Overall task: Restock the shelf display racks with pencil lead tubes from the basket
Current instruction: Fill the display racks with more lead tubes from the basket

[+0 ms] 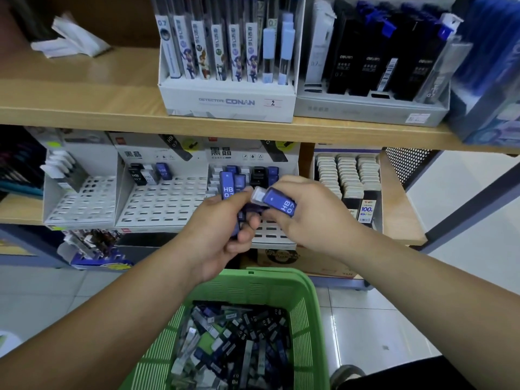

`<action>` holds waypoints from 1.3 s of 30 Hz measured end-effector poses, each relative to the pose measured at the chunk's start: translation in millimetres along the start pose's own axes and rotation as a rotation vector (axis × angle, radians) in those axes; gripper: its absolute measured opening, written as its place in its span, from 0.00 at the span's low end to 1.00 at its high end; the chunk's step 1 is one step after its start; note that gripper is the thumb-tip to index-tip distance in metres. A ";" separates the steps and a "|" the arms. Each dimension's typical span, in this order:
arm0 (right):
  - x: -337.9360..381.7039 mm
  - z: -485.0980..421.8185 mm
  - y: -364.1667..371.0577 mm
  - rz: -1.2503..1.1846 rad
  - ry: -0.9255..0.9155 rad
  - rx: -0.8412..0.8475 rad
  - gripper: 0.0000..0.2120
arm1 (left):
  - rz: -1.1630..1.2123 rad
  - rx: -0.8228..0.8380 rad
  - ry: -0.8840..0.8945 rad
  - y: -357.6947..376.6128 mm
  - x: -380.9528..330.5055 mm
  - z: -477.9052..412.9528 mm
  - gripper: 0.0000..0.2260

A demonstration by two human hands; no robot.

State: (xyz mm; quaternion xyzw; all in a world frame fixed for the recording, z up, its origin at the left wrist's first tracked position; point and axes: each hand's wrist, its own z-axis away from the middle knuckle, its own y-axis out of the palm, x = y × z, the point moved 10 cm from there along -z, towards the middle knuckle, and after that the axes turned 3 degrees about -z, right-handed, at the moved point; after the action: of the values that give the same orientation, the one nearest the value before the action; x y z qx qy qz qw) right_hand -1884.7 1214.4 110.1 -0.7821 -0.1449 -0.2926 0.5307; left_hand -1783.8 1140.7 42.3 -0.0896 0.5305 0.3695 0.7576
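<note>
My left hand point(225, 229) grips a small bundle of blue pencil lead tubes point(237, 218) in front of the lower shelf. My right hand point(304, 209) pinches one blue tube marked HB 0.7 point(277, 202) by its body, clear cap pointing left toward my left thumb. Behind both hands stands a white slotted display rack point(270, 232) with a few blue and black tubes in its top rows. A second white rack point(163, 204) to its left holds three tubes at the top. Below my arms sits the green basket point(306, 305), filled with several blue, black and clear tubes.
A third white rack point(81, 198) stands far left on the lower shelf; a box of white-capped items point(349, 178) is at the right. The upper shelf point(84, 114) carries a Conan lead box point(228, 99) and a grey box of black tubes point(368, 108). A shoe point(346, 374) shows beside the basket.
</note>
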 end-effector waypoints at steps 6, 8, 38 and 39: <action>-45.4 -2.5 -4.9 -0.589 0.404 -0.136 0.17 | -0.193 -0.039 -0.026 -10.5 2.4 2.4 0.09; -51.6 -5.3 -6.3 -0.630 0.451 -0.171 0.17 | -0.237 -0.012 -0.050 -12.0 6.8 3.0 0.06; -67.4 -33.2 -10.7 0.029 0.376 -0.277 0.12 | -0.112 0.063 -0.048 -33.0 4.8 16.7 0.10; -67.2 -34.1 -9.6 0.031 0.375 -0.271 0.10 | -0.112 0.064 -0.048 -33.8 4.9 17.5 0.10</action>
State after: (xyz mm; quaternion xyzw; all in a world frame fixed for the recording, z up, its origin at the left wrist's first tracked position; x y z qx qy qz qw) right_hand -1953.1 1192.6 85.3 -0.7801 0.0088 -0.4417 0.4430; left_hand -1748.0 1128.2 36.7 -0.0859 0.5180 0.3113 0.7921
